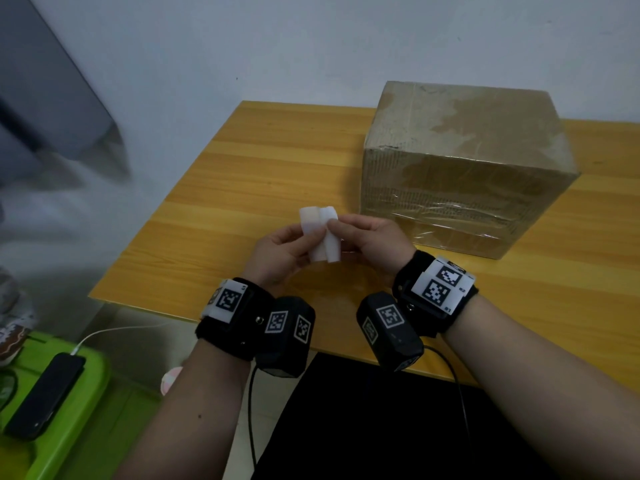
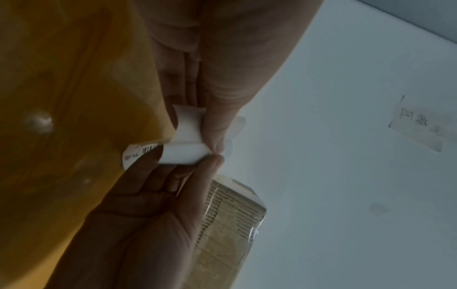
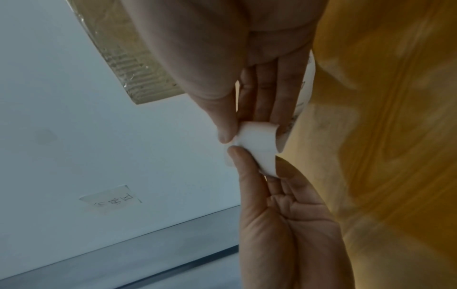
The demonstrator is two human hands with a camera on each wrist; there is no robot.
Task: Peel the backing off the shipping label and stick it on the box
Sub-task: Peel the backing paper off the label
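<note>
The shipping label — a curled white strip with barcode print on its underside — is held above the bench, pinched from both sides. The left hand grips its 9 o'clock edge between thumb and curled fingers; the right hand pinches the 3 o'clock edge the same way. Whether the backing has separated I cannot tell. The taped cardboard box stands on the bench at 2 o'clock — near the right hand, not touching. A phone lies on a green bin at 8 o'clock.
</note>
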